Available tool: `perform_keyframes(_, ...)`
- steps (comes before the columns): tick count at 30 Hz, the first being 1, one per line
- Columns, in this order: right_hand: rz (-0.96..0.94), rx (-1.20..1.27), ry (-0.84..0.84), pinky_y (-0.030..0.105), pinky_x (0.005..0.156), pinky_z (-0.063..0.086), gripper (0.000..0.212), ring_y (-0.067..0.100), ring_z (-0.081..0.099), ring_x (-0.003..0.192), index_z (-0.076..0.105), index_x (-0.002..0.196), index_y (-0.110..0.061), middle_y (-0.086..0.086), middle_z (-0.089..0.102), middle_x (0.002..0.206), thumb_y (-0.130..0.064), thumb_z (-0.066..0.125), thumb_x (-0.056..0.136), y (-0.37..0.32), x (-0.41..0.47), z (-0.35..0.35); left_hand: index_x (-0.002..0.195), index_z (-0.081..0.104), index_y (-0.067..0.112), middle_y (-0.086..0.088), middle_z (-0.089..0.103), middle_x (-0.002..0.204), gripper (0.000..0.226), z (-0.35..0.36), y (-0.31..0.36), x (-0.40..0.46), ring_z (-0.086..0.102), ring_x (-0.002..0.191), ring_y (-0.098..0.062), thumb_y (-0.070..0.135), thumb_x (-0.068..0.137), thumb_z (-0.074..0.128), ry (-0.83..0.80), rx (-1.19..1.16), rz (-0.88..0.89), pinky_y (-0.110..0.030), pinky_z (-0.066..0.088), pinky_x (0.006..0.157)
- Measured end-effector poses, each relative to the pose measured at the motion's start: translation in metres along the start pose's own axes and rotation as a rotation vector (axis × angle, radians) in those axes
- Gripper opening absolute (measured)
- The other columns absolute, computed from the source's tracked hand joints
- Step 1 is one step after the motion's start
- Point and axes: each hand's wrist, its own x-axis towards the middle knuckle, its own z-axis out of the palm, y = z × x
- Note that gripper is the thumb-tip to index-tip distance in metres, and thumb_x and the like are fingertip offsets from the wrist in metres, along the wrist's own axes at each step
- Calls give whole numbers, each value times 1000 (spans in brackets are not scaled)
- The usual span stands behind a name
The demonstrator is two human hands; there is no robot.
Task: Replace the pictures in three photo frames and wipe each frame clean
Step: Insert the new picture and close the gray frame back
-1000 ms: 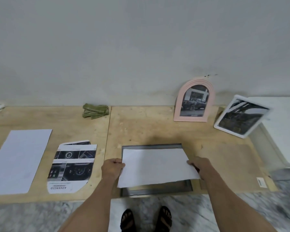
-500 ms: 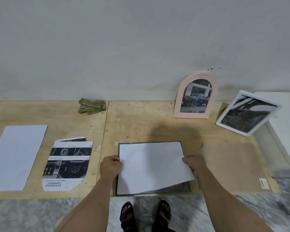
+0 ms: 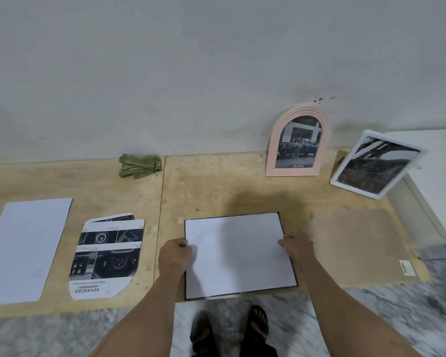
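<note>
Blank sheet [image 3: 23,249], flat; printed cutout [image 3: 108,256] beside it; green cloth [image 3: 139,166] by wall. Left hand [image 3: 174,256] and right hand [image 3: 296,247], each grip pinching white paper [image 3: 238,255] lying in dark frame [image 3: 295,275] at plywood edge. Pink arched frame [image 3: 298,144] and white frame [image 3: 376,164], upright, far right.

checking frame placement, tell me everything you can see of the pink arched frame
The pink arched photo frame looks like ribbed plastic, with concentric ridges around its rounded top. It stands upright on the plywood board, its top against the grey wall. It holds a picture of a dark pickup truck. Neither hand touches it.
</note>
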Motion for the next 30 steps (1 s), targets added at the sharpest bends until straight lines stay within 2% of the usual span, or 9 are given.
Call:
perform_keyframes(6, -26, 17, 29, 49, 90, 48, 35, 40, 58, 109, 59, 110, 14, 28, 58, 120, -11, 60, 86, 16, -17, -2, 101, 78, 20, 0, 73, 117, 29, 14, 21, -11, 65, 110, -26, 8, 89, 53, 23, 62, 119, -25, 45, 85)
perform_keyframes(10, -60, 61, 52, 32, 61, 31, 19, 28, 50, 62, 50, 69, 0, 24, 50, 74, -11, 55, 83, 35, -24, -27, 93, 79, 18, -5, 76, 97, 26, 48, 57, -31, 67, 94, -29, 19, 91, 53, -67, 108, 218, -27, 48, 74)
perform_keyframes(12, -79, 47, 62, 29, 57, 32, 15, 22, 45, 62, 50, 67, -10, 7, 50, 70, -13, 54, 82, 47, -20, -46, 81, 79, 17, -7, 69, 75, 28, 70, 74, -44, 61, 74, -31, 19, 88, 52, -111, 121, 248, -29, 47, 65)
perform_keyframes(13, -83, 33, 77, 29, 56, 33, 17, 22, 47, 64, 51, 65, -12, 4, 51, 69, -14, 55, 81, 55, -16, -66, 73, 62, 1, -6, 61, 64, 24, 89, 86, -55, 53, 64, -28, 19, 84, 51, -139, 130, 273, -28, 44, 60)
perform_keyframes(16, -92, 3, 112, 30, 60, 35, 17, 24, 50, 66, 55, 64, -12, 7, 55, 67, -17, 61, 79, 76, -1, -113, 55, 50, 18, -1, 53, 57, 20, 134, 110, -77, 45, 56, -21, 16, 74, 47, -236, 159, 334, -29, 41, 55)
perform_keyframes(20, -33, -1, 203, 32, 69, 44, 14, 29, 62, 80, 67, 76, -4, 13, 68, 80, -17, 64, 79, 120, 33, -180, 71, 68, 7, -12, 73, 79, 23, 190, 143, -117, 70, 80, -31, 6, 82, 48, -325, 213, 332, -38, 57, 74)
perform_keyframes(24, 32, -121, 198, 31, 73, 40, 21, 28, 57, 87, 61, 89, -13, 14, 61, 94, -28, 60, 75, 165, 73, -231, 110, 66, 4, -14, 67, 116, 32, 236, 162, -141, 63, 110, -34, 21, 97, 43, -302, 402, 248, -32, 51, 87)
perform_keyframes(27, 70, -222, 181, 37, 88, 44, 43, 36, 54, 110, 55, 117, -6, 20, 57, 118, -31, 59, 83, 188, 99, -251, 119, 63, 6, -15, 63, 124, 36, 257, 165, -148, 58, 115, -34, 27, 97, 42, -294, 422, 168, -30, 42, 85)
perform_keyframes(30, 110, -212, 140, 41, 94, 43, 47, 37, 51, 116, 51, 123, -3, 20, 53, 123, -26, 58, 83, 199, 116, -258, 119, 63, 5, -16, 63, 122, 37, 268, 169, -153, 58, 114, -36, 26, 95, 45, -259, 381, 75, -32, 42, 86)
